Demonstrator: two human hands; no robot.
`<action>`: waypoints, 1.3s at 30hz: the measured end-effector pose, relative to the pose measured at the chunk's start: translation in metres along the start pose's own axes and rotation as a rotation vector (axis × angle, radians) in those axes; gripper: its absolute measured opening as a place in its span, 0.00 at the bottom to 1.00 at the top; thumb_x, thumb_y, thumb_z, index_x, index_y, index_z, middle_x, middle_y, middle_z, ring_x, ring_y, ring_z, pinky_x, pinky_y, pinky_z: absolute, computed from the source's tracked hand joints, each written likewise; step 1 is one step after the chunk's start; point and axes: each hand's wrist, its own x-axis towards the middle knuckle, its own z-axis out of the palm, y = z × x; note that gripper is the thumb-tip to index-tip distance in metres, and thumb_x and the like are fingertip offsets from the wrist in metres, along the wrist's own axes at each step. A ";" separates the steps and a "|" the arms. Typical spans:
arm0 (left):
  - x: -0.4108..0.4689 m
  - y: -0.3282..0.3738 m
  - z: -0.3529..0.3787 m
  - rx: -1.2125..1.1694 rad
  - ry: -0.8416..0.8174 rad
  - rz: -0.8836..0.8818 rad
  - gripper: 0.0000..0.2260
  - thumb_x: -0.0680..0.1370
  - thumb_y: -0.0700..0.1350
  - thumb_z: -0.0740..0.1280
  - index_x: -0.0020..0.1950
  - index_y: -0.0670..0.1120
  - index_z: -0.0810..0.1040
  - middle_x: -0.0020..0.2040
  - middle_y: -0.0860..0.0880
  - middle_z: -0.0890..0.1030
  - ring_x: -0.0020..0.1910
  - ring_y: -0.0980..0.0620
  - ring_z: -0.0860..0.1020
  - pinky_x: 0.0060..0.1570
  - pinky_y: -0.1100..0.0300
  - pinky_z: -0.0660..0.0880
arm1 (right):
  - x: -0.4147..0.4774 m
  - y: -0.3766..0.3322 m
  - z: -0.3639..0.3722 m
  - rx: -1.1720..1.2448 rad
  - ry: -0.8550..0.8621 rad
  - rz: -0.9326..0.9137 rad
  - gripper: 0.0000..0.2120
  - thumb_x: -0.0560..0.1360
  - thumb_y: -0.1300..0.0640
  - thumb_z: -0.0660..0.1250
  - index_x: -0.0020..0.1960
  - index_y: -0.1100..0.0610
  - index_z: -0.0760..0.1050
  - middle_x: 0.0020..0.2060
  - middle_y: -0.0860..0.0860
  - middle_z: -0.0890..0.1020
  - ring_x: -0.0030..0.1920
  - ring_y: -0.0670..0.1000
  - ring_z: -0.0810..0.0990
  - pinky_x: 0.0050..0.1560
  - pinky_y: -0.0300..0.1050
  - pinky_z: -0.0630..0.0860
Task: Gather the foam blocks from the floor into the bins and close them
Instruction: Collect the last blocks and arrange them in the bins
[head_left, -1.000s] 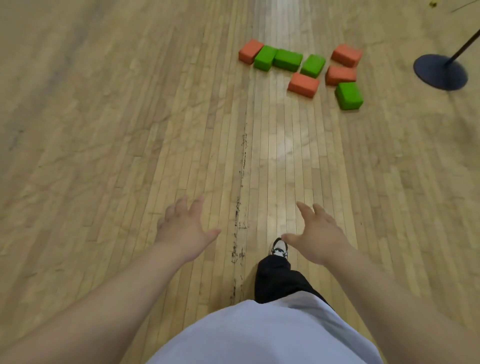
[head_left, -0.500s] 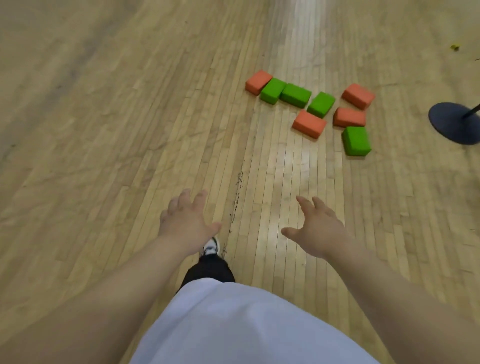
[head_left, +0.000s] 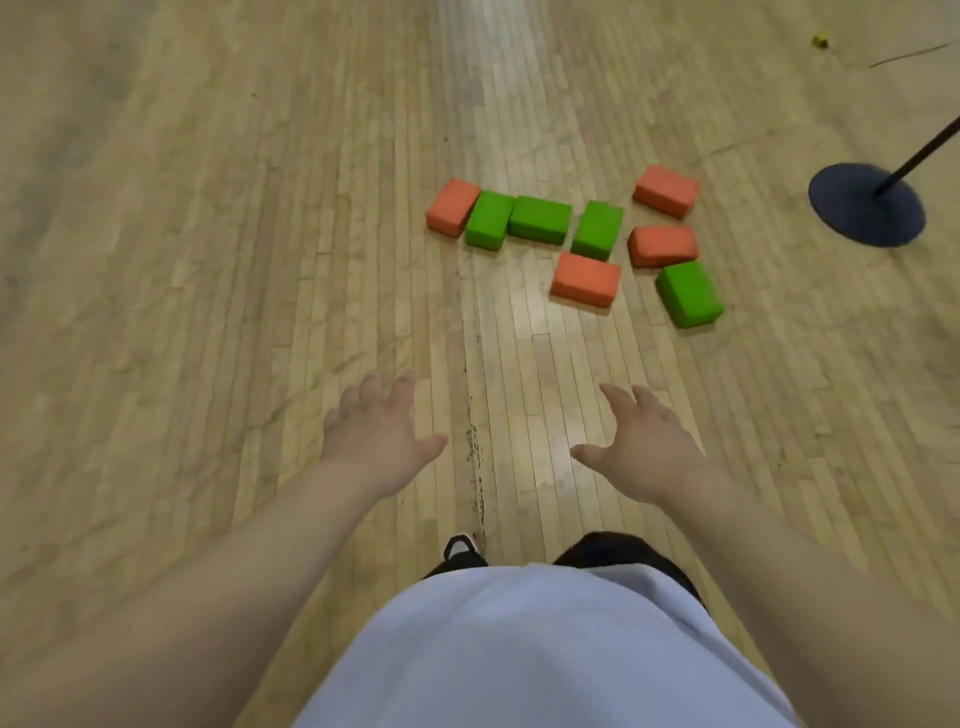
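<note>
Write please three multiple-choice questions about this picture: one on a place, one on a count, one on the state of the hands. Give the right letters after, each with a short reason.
1. Where does the dark round stand base lie relative to the foam blocks?
A. To their left
B. To their right
C. Between the hands

2. How many green blocks lie on the floor?
A. Two
B. Six
C. Four

3. What state are the left hand and right hand in?
A. Both open, holding nothing
B. Both closed in fists
C. Both gripping a block

Answers:
1 B: the base sits near the right edge, beyond all the blocks.
2 C: four green blocks show, beside four orange blocks.
3 A: the fingers are spread, with nothing in them.
</note>
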 end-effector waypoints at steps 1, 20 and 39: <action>0.016 0.000 -0.011 0.005 0.001 0.006 0.41 0.78 0.69 0.62 0.83 0.57 0.45 0.84 0.44 0.49 0.81 0.40 0.50 0.77 0.40 0.55 | 0.013 -0.007 -0.008 0.008 -0.006 0.008 0.46 0.74 0.33 0.68 0.83 0.43 0.48 0.83 0.54 0.52 0.81 0.60 0.55 0.76 0.62 0.63; 0.368 0.110 -0.139 -0.050 -0.063 -0.124 0.42 0.78 0.68 0.62 0.84 0.57 0.43 0.84 0.44 0.48 0.81 0.40 0.50 0.78 0.41 0.56 | 0.406 -0.050 -0.208 -0.126 -0.107 -0.130 0.46 0.73 0.32 0.68 0.83 0.45 0.50 0.81 0.56 0.56 0.78 0.63 0.60 0.74 0.62 0.65; 0.880 0.106 -0.260 0.130 -0.280 0.078 0.44 0.76 0.70 0.64 0.84 0.56 0.44 0.83 0.42 0.50 0.81 0.38 0.52 0.76 0.41 0.59 | 0.867 -0.182 -0.289 -0.136 -0.321 -0.012 0.50 0.72 0.34 0.70 0.83 0.45 0.46 0.82 0.57 0.51 0.80 0.62 0.55 0.77 0.62 0.62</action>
